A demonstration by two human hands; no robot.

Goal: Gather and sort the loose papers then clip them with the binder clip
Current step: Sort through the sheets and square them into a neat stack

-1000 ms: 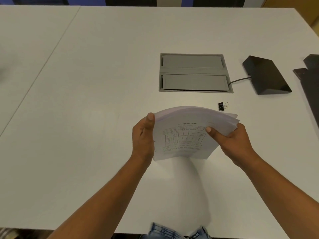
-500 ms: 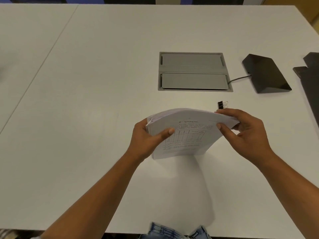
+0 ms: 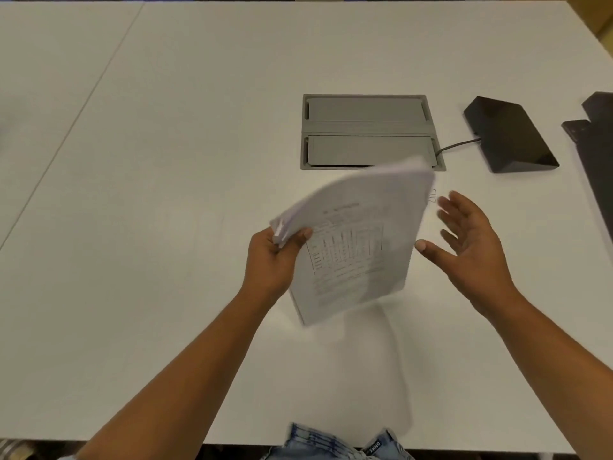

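A stack of white printed papers (image 3: 355,240) stands tilted on its lower edge above the white table (image 3: 166,194), blurred by motion. My left hand (image 3: 272,260) grips the stack at its left edge, thumb on the front sheet. My right hand (image 3: 471,240) hovers just right of the stack, fingers spread, not touching it. Only the wire handles of the binder clip (image 3: 433,195) show, on the table between the stack's upper right corner and my right fingertips; its black body is hidden behind the papers.
A grey cable hatch (image 3: 366,127) is set into the table behind the papers. A black wedge-shaped device (image 3: 507,134) with a cable lies to its right. Dark flat objects (image 3: 597,144) sit at the far right edge. The table's near edge runs just above my jeans.
My right hand let go of the stack and drew away to the right with its fingers spread. My left hand swung the stack upright, so it now covers the clip's body.
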